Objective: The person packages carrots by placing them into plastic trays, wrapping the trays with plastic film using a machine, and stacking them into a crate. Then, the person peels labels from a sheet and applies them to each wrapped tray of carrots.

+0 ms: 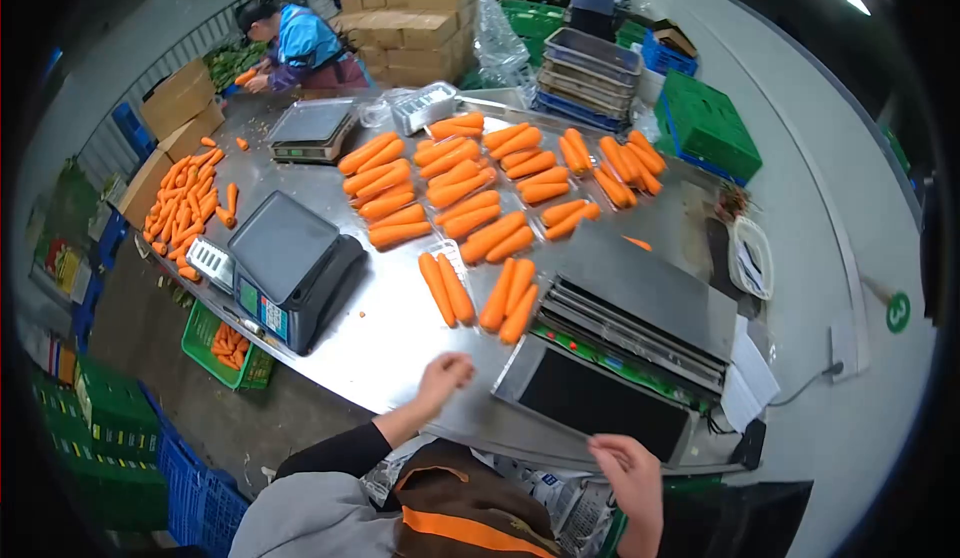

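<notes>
My left hand (444,382) is over the near edge of the steel table, its fingers loosely bent and nothing seen in them. Just beyond it lie a pair of carrots (447,289) in a clear tray and another bunch of carrots (508,300). To the right, my right hand (630,473) hovers by the front corner of a wrapping machine (640,308) with a black plate (600,403). Its fingers are partly stretched out, and it too holds nothing visible. Several trayed portions of carrots (465,185) stand in rows at the table's middle.
A digital scale (285,248) and a heap of loose carrots (185,203) occupy the table's left. A second scale (312,123) sits farther back, near a co-worker (305,43) holding a carrot. Green crates (705,123) and stacked trays (590,73) are at the back right.
</notes>
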### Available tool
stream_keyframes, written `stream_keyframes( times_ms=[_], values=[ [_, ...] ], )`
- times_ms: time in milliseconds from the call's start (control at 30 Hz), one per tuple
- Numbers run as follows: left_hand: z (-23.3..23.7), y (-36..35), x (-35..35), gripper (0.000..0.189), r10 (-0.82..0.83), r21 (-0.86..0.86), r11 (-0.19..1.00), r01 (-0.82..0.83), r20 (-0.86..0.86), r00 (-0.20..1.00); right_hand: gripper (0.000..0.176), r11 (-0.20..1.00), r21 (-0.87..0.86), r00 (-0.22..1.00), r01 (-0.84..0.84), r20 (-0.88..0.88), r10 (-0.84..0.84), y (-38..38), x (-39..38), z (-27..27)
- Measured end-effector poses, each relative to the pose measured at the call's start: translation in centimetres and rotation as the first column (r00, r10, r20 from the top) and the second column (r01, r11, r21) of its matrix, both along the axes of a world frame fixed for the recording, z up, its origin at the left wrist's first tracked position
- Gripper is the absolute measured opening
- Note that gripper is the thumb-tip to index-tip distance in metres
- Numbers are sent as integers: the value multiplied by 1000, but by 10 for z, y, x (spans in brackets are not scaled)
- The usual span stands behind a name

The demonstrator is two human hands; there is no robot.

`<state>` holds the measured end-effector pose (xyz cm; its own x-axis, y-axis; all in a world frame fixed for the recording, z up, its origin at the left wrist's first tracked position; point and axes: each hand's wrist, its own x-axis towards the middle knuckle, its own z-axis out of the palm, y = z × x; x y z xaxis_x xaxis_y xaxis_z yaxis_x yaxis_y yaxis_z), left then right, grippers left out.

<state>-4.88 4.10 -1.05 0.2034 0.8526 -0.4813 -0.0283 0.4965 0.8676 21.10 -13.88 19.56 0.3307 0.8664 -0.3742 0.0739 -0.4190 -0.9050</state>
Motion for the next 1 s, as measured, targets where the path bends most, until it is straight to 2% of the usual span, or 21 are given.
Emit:
stream_keyframes(
  times_ms=[67, 100, 133, 200, 233, 300, 333, 367, 400, 433, 467, 500, 533, 600, 667, 700, 800, 867, 900, 933, 1000],
  values=[
    [-18, 90, -35, 20, 241, -2, 970, -241, 59, 969, 24, 970, 119, 959, -214, -162, 231, 98, -25, -22],
    [-23, 125, -49, 20, 326, -2, 946, -326, 5, 946, 28, 960, 114, 920, -258, -274, 280, 143, -38, -39],
    [-30, 149, -62, 22, 365, -2, 930, -367, -86, 927, 34, 966, 97, 873, -239, -414, 257, 179, -53, -61],
    [-44, 186, -72, 24, 444, 4, 890, -455, -230, 866, 39, 979, 22, 886, -203, -421, 193, 239, -81, -119],
    [-55, 204, -76, 28, 377, 38, 922, -384, -306, 874, 39, 987, -7, 914, -161, -379, 146, 265, -95, -147],
    [-80, 246, -77, 36, 304, 223, 949, -221, -480, 823, 43, 978, -206, 755, -35, -647, -109, 303, -117, -180],
    [-65, 266, -69, 34, 265, 293, 950, -109, -574, 775, 43, 974, -225, 754, -20, -643, -133, 307, -129, -200],
    [-56, 282, -61, 30, 298, 440, 898, -9, -593, 748, 42, 916, -402, 687, -3, -666, -290, 304, -140, -218],
    [-63, 303, -56, 25, 311, 552, 832, 51, -541, 782, 42, 827, -563, 611, -4, -656, -443, 302, -149, -232],
    [-62, 319, -52, 24, 278, 586, 790, 179, -604, 747, 42, 821, -571, 608, 5, -650, -456, 304, -156, -239],
    [-62, 333, -49, 23, 254, 603, 737, 305, -665, 703, 40, 764, -638, 614, 94, -567, -549, 304, -162, -246],
    [-64, 345, -45, 21, 126, 495, 793, 354, -702, 701, 38, 690, -702, 606, 179, -474, -639, 302, -168, -253],
    [-68, 352, -44, 20, -8, 375, 834, 405, -725, 688, 38, 670, -721, 598, 177, -462, -655, 303, -171, -261],
    [-73, 345, -44, 18, -41, 361, 830, 424, -720, 693, 36, 796, -564, 709, 221, -468, -528, 311, -170, -276],
    [-72, 337, -46, 16, -5, 307, 805, 507, -852, 524, 29, 771, -584, 682, 254, -457, -571, 311, -175, -282],
    [-73, 330, -55, 14, 52, 372, 817, 441, -809, 586, 23, 792, -553, 748, 259, -404, -526, 309, -177, -285],
    [-74, 301, -99, 12, 29, 353, 880, 319, -709, 705, 15, 849, -484, 862, 212, -317, -396, 287, -181, -279],
    [-43, 271, -118, 11, 168, 495, 830, 256, -660, 732, 14, 878, -435, 898, 200, -278, -342, 276, -184, -265],
    [-31, 260, -130, 10, 206, 519, 824, 229, -650, 731, 13, 925, -359, 916, 129, -314, -249, 270, -181, -255],
    [-6, 251, -137, 9, 192, 508, 827, 239, -656, 729, 13, 958, -276, 930, 82, -325, -173, 264, -172, -241],
    [41, 243, -128, 6, 149, 501, 846, 183, -551, 821, 11, 979, -202, 963, 8, -261, -61, 262, -149, -186]
  ],
)
